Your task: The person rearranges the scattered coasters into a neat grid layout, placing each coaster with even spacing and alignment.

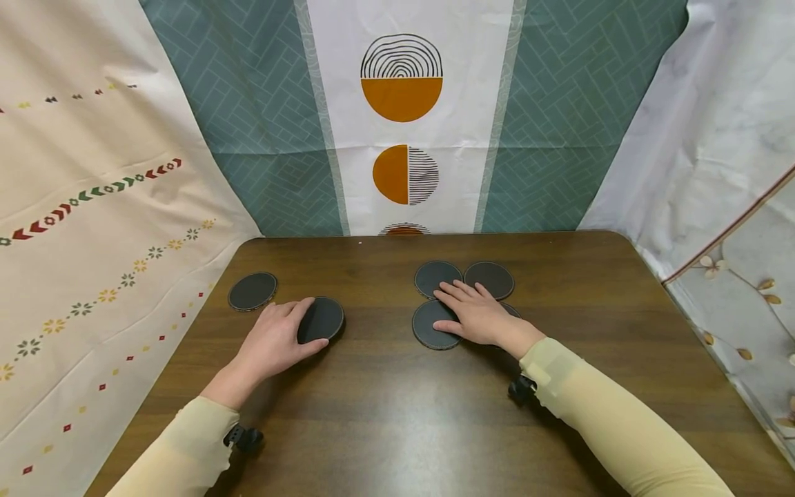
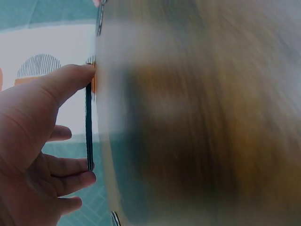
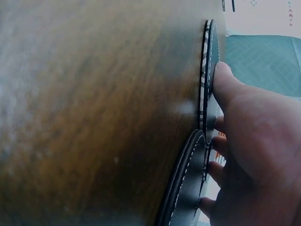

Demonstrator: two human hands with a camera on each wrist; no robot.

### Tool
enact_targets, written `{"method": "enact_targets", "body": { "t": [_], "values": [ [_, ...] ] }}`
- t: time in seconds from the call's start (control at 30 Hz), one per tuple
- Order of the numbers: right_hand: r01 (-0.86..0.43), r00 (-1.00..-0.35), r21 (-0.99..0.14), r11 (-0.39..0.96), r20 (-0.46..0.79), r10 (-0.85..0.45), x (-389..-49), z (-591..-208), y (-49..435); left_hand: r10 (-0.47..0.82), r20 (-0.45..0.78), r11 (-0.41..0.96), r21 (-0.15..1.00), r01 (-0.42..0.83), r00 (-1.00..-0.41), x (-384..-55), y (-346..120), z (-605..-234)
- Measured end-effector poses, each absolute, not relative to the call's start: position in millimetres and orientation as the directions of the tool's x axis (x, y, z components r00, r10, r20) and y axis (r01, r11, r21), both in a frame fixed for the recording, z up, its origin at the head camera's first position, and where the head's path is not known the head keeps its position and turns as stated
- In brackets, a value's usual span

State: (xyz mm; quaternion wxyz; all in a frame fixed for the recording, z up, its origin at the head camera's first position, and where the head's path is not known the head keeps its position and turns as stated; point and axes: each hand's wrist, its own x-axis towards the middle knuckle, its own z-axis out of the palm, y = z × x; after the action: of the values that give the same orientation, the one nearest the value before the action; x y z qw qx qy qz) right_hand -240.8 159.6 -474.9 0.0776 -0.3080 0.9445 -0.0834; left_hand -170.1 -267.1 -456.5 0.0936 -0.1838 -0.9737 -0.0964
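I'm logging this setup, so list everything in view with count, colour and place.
Tabletop: one, brown wood, below everything
Round stitched coasters: six, blackish; one far left, one gripped beside it, four grouped right of centre
Geometric-print cloth: one, teal, white and orange, behind the tabletop
Patterned cloth: one, cream, left
Floral cloth: apparently one, white, right
Wrist devices: two, black, at the wrists
Sleeves: two, pale yellow, forearms
Left hand: one, bare, gripping a coaster
Right hand: one, bare, over the group of four
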Motion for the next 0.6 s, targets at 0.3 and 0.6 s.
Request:
{"method": "enact_targets", "body": {
  "t": [0.3, 0.6],
  "values": [
    [-0.574, -0.794, -0.209, 0.792, -0.093, -0.600, -242, -476, 159, 0.368, 0.207, 0.901, 0.160, 0.403, -0.906, -176, -243, -457],
    [-0.575, -0.795, -0.220, 0.788, -0.078, -0.602, -247, -484, 162, 0.404, 0.181, 0.886, 0.167, 0.433, -0.897, -182, -220, -458]
  ]
}}
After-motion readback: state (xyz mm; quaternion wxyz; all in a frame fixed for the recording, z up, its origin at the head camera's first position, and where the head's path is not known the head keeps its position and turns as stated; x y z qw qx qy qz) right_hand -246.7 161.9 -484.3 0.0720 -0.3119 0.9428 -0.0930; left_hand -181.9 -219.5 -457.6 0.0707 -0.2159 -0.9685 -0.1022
